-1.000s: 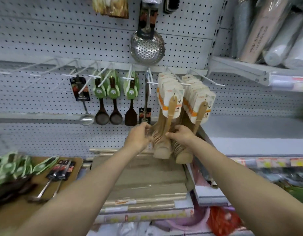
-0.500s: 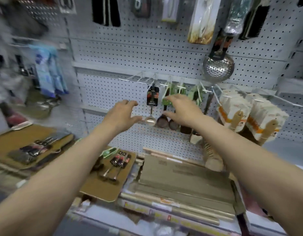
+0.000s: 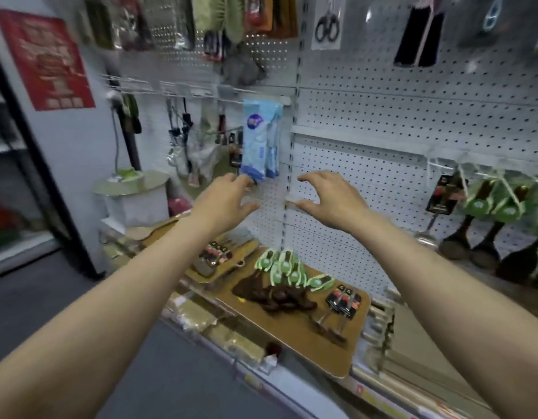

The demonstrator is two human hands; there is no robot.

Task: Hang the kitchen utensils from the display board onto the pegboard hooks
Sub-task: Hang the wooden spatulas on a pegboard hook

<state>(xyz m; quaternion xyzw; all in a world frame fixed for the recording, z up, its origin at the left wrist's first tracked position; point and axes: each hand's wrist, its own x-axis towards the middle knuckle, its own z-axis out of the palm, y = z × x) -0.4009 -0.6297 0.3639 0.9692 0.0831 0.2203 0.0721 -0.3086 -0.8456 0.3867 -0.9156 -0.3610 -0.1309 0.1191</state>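
Both hands are up in front of the pegboard (image 3: pixel 413 122), and both are empty. Left hand (image 3: pixel 228 201) is spread, fingers loosely extended, its fingertips just below the blue packets (image 3: pixel 258 140) hanging on a hook, close to the lowest one, though whether it touches is unclear through the blur. Right hand (image 3: pixel 331 198) is open too, thumb and fingers curved apart in a wide C, poised in front of a bare stretch of the perforated panel beside the vertical slotted upright (image 3: pixel 292 146). Neither hand grips anything.

Down below, between the two forearms, sits the brown display board (image 3: pixel 331 352) on the lower shelf. On it lies a heap of dark wooden utensils with green card headers (image 3: pixel 284 270), the heads piled together toward the board's middle. Just to their right, on the same board, lie a few metal utensils with black and red cards (image 3: pixel 343 300). A second brown board (image 3: pixel 228 261) lies further back to the left, carrying more black-carded items, too blurred to name.

Over on the right edge, dark wooden spoons with green cards (image 3: pixel 491 225) hang from the pegboard hooks, with one black-carded metal utensil (image 3: pixel 443 198) hanging just left of them. Up top, scissors in a pack (image 3: pixel 326 25) hang on the panel. A red poster (image 3: pixel 47 58) is on the wall at far left.
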